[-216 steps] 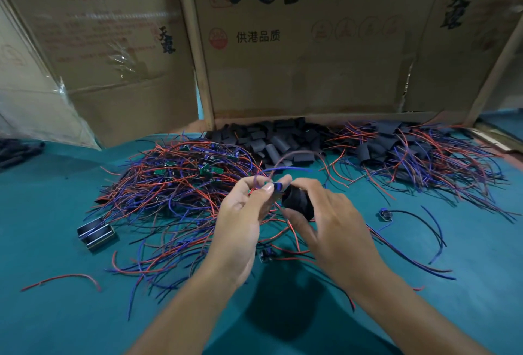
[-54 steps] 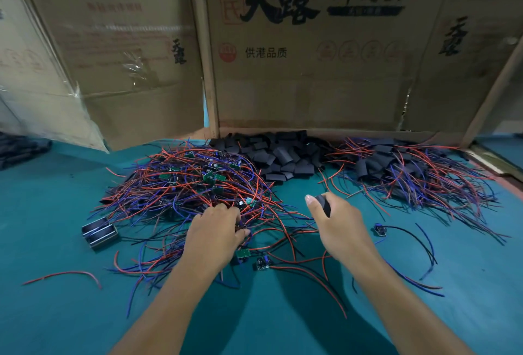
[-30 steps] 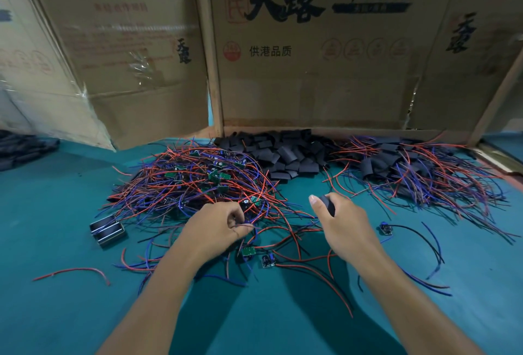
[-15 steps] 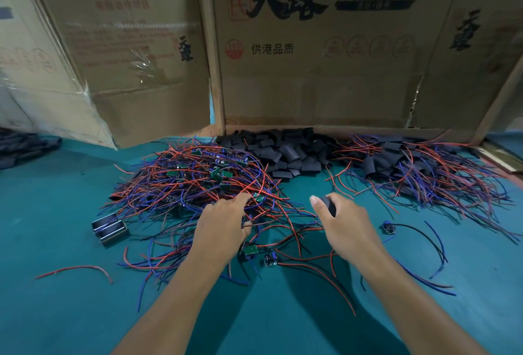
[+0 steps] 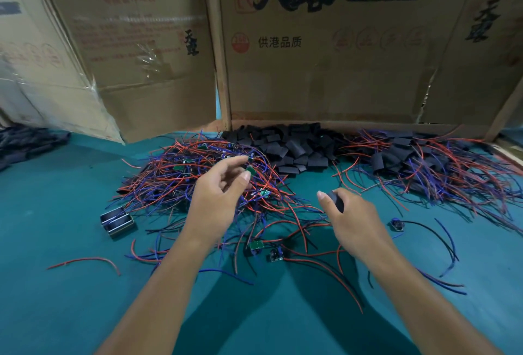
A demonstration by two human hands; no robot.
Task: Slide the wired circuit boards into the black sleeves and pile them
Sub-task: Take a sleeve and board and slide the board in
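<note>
A tangled heap of wired circuit boards (image 5: 186, 176), red and blue leads with small green boards, lies left of centre on the teal table. My left hand (image 5: 218, 196) hovers over its right side, thumb and forefinger apart, a green board (image 5: 250, 171) just past the thumb tip. My right hand (image 5: 351, 221) grips one black sleeve (image 5: 336, 201) between thumb and fingers, held low over the table. Loose black sleeves (image 5: 291, 148) are heaped at the back centre. Sleeved boards with wires (image 5: 424, 165) lie piled at the back right.
Stray boards (image 5: 257, 244) (image 5: 396, 224) and loose wires lie near my hands. A small metal-framed block (image 5: 117, 220) sits left, a lone red wire (image 5: 85, 260) nearer me. Cardboard boxes (image 5: 325, 71) wall the back. Dark items (image 5: 28, 139) lie far left.
My left hand has lifted off the wire heap and moved up and away, with its fingers now spread. The right hand still holds the sleeve in much the same place.
</note>
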